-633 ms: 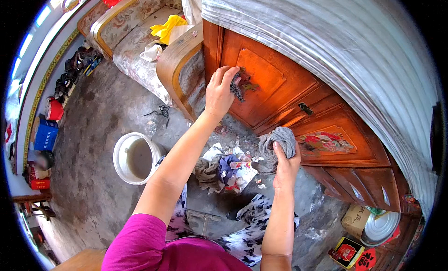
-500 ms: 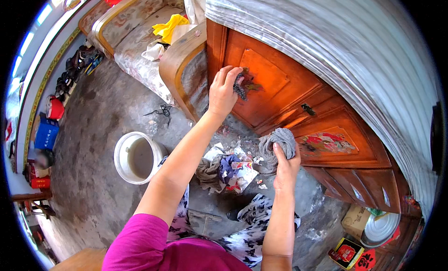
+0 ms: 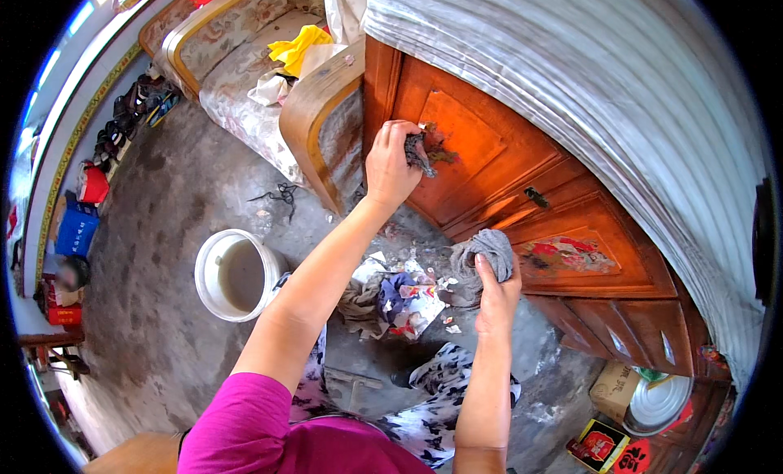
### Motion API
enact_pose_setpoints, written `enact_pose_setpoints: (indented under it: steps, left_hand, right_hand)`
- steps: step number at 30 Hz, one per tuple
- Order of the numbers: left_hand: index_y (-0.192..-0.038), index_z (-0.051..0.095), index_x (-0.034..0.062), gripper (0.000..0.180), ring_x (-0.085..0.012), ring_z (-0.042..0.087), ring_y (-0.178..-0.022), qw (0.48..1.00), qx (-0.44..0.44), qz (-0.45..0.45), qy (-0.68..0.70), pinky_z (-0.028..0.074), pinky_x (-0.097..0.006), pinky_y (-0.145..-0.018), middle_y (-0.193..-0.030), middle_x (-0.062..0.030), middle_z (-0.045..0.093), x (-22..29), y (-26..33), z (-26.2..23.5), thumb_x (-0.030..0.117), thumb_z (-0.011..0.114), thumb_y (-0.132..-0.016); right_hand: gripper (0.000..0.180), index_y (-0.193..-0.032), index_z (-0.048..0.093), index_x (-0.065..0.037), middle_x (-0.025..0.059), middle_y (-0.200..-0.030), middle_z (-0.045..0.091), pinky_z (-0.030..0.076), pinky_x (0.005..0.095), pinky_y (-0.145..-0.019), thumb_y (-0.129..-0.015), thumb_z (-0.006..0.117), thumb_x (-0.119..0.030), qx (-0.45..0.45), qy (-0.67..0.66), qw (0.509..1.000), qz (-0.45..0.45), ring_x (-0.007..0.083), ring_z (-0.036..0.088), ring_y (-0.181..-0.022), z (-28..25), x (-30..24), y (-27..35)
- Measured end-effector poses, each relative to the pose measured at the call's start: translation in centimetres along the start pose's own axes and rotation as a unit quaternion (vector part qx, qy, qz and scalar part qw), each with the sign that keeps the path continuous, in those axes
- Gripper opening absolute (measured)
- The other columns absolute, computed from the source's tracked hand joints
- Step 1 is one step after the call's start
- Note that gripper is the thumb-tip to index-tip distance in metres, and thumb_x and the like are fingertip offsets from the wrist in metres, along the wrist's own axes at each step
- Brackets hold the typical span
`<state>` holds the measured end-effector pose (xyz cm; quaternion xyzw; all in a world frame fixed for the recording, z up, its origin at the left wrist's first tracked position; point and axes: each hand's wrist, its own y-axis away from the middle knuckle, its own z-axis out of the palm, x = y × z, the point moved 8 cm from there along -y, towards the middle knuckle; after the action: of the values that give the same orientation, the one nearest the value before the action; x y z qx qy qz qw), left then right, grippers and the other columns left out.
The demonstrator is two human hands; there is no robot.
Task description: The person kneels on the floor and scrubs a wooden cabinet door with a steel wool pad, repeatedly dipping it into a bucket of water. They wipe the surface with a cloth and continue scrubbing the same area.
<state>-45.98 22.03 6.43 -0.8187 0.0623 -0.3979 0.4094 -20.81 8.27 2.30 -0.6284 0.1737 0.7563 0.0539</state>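
Curled closed, our left hand [image 3: 394,166] grips a dark-grey, mesh-like pad [image 3: 418,154] near the orange-brown wooden cabinet door [image 3: 477,148], contact unclear; our right hand [image 3: 497,301] clasps a bunched grey fabric cloth [image 3: 492,245]. We judge both soft, light, best held mid-bunch.

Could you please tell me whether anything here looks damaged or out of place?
Yes: the coloured picture on one door of the orange-brown cabinet looks patchy and broken up, and a ragged dark patch marks the other door, beside the left hand and its dark pad. Loose scraps litter the floor below.
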Motion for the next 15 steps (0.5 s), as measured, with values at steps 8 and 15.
enact_pose_setpoints:
  steps: [8, 15]
  left_hand:
    - [-0.109, 0.065, 0.011, 0.028, -0.027, 0.069, -0.087, 0.998, 0.04, -0.021, -0.054, 0.054, -0.04, -0.076, -0.089, -0.0054, 0.067, 1.3, -1.3, -0.7, 0.012, 0.078, -0.083]
    - [-0.097, 0.068, 0.0145, 0.021, -0.0237, 0.069, -0.086, 0.989, 0.018, 0.05, -0.136, 0.051, -0.038, -0.071, -0.087, -0.0011, 0.067, 2.1, -1.7, 0.1, 0.01, 0.078, -0.079]
  right_hand:
    - [0.04, -0.128, 0.064, 0.0, 0.0073, -0.122, 0.069, 0.05, 0.0325, -0.1, -0.091, 0.079, -0.005, 0.001, -0.003, 1.0, 0.002, 0.0166, 0.065, -0.11, -0.6, -0.6, -0.8]
    - [0.04, -0.128, 0.064, 0.001, 0.0071, -0.121, 0.069, 0.05, 0.0322, -0.099, -0.091, 0.079, -0.005, -0.006, -0.002, 1.0, -0.007, 0.0164, 0.065, -0.109, -1.6, -0.3, -1.2]
